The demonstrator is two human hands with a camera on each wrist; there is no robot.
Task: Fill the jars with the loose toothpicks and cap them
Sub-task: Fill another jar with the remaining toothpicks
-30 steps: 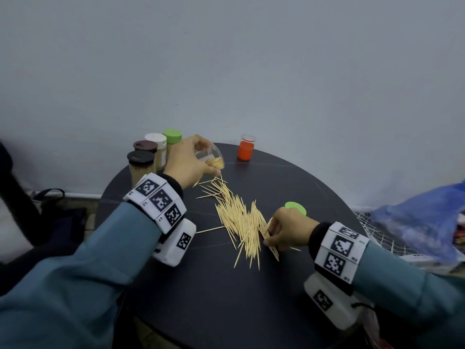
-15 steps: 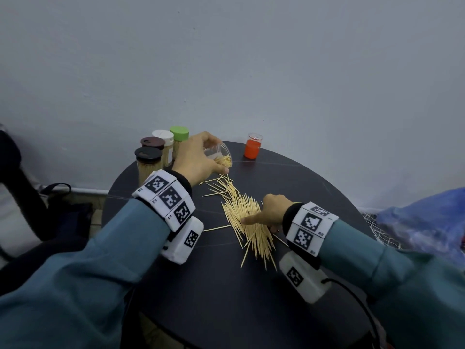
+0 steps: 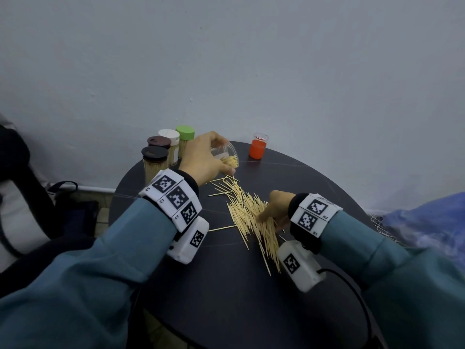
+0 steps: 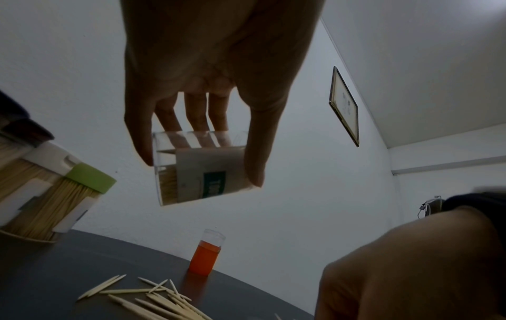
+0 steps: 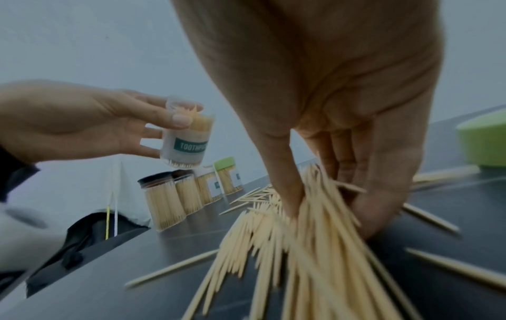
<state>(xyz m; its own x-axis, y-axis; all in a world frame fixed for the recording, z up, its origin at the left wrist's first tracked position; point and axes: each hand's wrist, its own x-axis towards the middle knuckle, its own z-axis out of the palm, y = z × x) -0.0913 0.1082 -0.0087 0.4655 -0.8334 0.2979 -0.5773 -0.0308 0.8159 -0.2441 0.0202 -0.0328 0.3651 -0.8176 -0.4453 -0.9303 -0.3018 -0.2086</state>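
My left hand (image 3: 217, 157) grips an uncapped clear jar (image 3: 227, 154), tilted above the far end of the round black table (image 3: 226, 285). A few toothpicks lie inside this jar (image 4: 202, 171), which carries a label (image 5: 189, 146). A pile of loose toothpicks (image 3: 247, 215) is spread across the middle of the table. My right hand (image 3: 273, 214) is dug into the pile, thumb and fingers closing round a bunch of toothpicks (image 5: 323, 218). A loose green cap (image 5: 484, 143) lies to the right of that hand; in the head view it is hidden.
Several capped, filled jars (image 3: 163, 157) stand together at the table's back left, one with a green cap (image 3: 185, 133). A small jar with orange inside (image 3: 257, 147) stands at the back edge. A wall is close behind. A blue bag (image 3: 427, 222) lies to the right.
My right hand has moved left from beside the green cap into the pile and has closed round a bunch of toothpicks. My left hand still holds the tilted jar in place.
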